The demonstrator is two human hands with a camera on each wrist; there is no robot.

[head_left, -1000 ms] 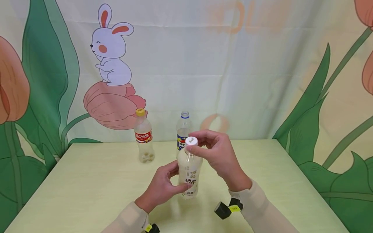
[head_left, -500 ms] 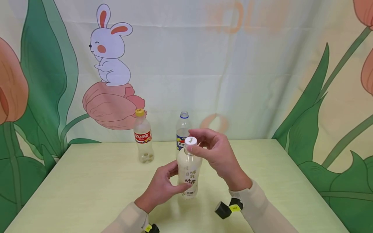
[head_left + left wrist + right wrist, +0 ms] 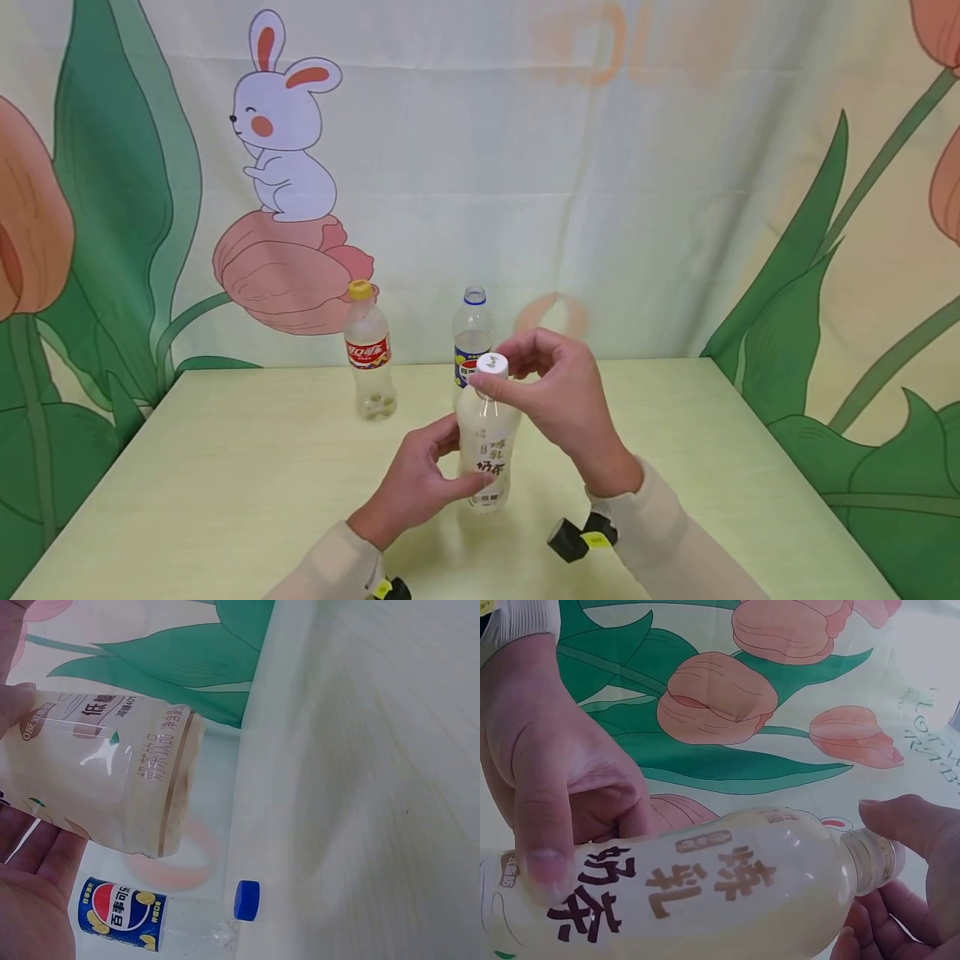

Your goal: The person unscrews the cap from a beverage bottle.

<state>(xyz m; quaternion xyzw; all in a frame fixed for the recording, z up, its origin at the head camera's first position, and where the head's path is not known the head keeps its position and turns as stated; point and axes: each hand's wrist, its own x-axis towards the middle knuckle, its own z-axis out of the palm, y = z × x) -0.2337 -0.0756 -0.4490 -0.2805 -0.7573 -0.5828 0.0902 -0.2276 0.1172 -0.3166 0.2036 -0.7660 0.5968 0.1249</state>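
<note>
Room: a hanging fabric backdrop closes off the back, printed with tulips, big green leaves and a white rabbit; nothing past it shows in the head view. Surface: pale wood-grain table, its far edge just in front of the fabric.

Three bottles. Milk-tea bottle, the one being worked on, is nearest the person, upright and held clear of the tabletop, per left wrist view. Behind it, partly covered, the Pepsi bottle stands upright, uncapped. The Coke bottle stands upright to its left, near the far edge, capped and untouched.

Left hand grips the milk-tea bottle's body, thumb across the label. Right hand has thumb and fingers curled round the white cap at the top.

Caps: yellow cap on the Coke; blue cap off, on the table near the Pepsi's base; white cap at the milk-tea neck, whether seated tight or loose unclear. Progress, judged: midway through cap handling. Pepsi's cap is off, milk-tea's is in hand, not finished; twist direction can't be told.
</note>
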